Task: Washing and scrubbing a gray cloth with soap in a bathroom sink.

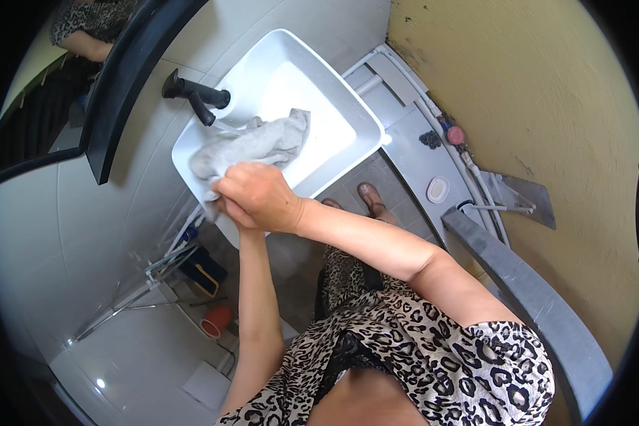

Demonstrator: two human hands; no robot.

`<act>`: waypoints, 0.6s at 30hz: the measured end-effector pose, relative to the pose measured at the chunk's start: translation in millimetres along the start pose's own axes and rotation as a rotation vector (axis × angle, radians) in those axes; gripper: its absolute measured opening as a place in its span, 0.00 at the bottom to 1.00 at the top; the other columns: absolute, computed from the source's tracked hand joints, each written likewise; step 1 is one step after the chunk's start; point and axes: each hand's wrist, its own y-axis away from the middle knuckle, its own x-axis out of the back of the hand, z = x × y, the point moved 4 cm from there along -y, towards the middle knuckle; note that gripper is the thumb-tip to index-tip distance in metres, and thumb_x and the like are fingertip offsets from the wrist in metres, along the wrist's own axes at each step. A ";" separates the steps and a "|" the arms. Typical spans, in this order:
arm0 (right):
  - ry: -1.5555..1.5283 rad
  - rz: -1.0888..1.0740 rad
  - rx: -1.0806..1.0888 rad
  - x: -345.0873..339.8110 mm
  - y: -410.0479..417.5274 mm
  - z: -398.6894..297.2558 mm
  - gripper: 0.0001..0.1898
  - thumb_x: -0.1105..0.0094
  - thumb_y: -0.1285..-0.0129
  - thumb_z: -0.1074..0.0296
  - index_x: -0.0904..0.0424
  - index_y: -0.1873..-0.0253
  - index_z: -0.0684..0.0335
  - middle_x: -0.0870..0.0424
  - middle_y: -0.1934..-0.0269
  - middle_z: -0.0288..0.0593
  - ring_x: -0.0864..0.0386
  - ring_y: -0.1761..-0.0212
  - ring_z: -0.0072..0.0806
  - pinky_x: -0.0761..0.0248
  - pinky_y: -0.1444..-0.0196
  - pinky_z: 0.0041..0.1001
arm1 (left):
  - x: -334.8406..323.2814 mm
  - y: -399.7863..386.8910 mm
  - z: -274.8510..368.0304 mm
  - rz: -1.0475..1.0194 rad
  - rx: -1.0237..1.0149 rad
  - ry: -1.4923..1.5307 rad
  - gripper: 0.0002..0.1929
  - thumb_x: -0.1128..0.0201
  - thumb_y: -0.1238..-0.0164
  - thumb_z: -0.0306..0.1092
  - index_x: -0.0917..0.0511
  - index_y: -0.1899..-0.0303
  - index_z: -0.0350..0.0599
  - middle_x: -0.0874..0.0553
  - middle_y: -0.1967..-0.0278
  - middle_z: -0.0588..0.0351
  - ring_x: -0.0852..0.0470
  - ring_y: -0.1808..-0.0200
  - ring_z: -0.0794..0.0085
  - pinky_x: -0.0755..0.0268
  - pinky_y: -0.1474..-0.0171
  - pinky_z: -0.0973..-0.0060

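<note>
My right hand point(263, 197) is clenched on a crumpled grey cloth point(266, 141) over the near left rim of a white washbasin point(346, 128). Just below it, my left hand point(246, 226) is mostly hidden by the right one. It appears to grip the same cloth, part of which shows beside the knuckles. The rest of the cloth stretches across the basin, its far end over the white bowl. From the wall, a black faucet point(202, 97) points its spout at the cloth. A pale streak like running water shows under the spout.
A black-framed mirror point(42, 106) hangs at upper left. Right of the basin, a light ledge point(404, 136) carries an oval soap dish point(437, 189) and a dark scrubber point(430, 139). White pipes point(423, 106) follow the yellow wall. A red container point(216, 320) stands low at left.
</note>
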 end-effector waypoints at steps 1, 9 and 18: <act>0.051 -0.105 -0.010 -15.3 10.8 8.0 0.09 0.39 0.47 0.72 0.24 0.60 0.60 0.24 0.71 0.44 0.21 0.67 0.42 0.28 0.69 0.37 | -17.0 -8.5 -14.8 -0.058 0.126 0.172 0.17 0.48 0.26 0.38 0.26 0.44 0.37 0.20 0.45 0.51 0.23 0.42 0.63 0.31 0.39 0.66; 0.292 0.075 -0.308 16.3 68.1 48.3 0.08 0.39 0.53 0.80 0.26 0.67 0.61 0.26 0.67 0.44 0.25 0.64 0.44 0.30 0.64 0.39 | -67.7 -19.6 -60.0 -0.581 0.614 0.959 0.18 0.54 0.23 0.43 0.28 0.43 0.41 0.22 0.44 0.48 0.25 0.40 0.60 0.33 0.34 0.61; 0.278 -0.227 -0.330 21.5 92.7 36.1 0.29 0.40 0.49 0.77 0.26 0.37 0.61 0.44 0.26 0.49 0.47 0.24 0.47 0.45 0.30 0.58 | -80.9 7.5 -94.2 -0.706 0.969 0.966 0.25 0.57 0.21 0.49 0.35 0.31 0.48 0.31 0.31 0.53 0.32 0.31 0.60 0.34 0.32 0.61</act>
